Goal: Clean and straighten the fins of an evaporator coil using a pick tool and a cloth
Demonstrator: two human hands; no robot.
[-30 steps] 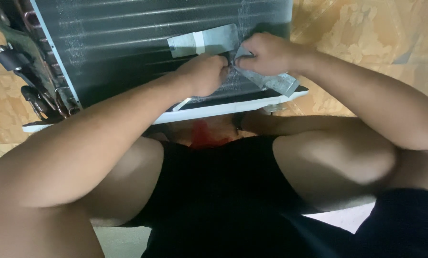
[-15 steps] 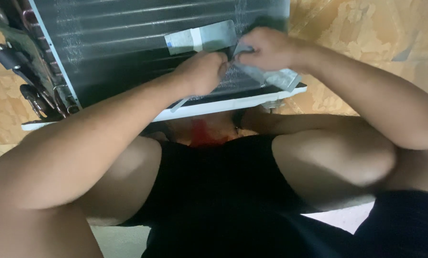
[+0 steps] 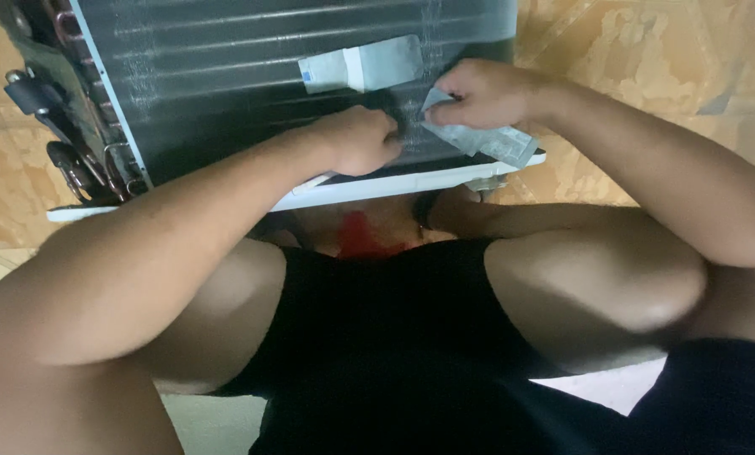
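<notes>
Right hand (image 3: 483, 93) pinches a grey tape strip (image 3: 478, 139) on the finned coil (image 3: 251, 93); left hand (image 3: 360, 139) is fisted, fingertips hidden.

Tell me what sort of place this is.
Probably a home floor used as a repair spot: patterned tan floor tiles, a finned coil unit with copper pipes lying on them, and the person working low over it.
</notes>
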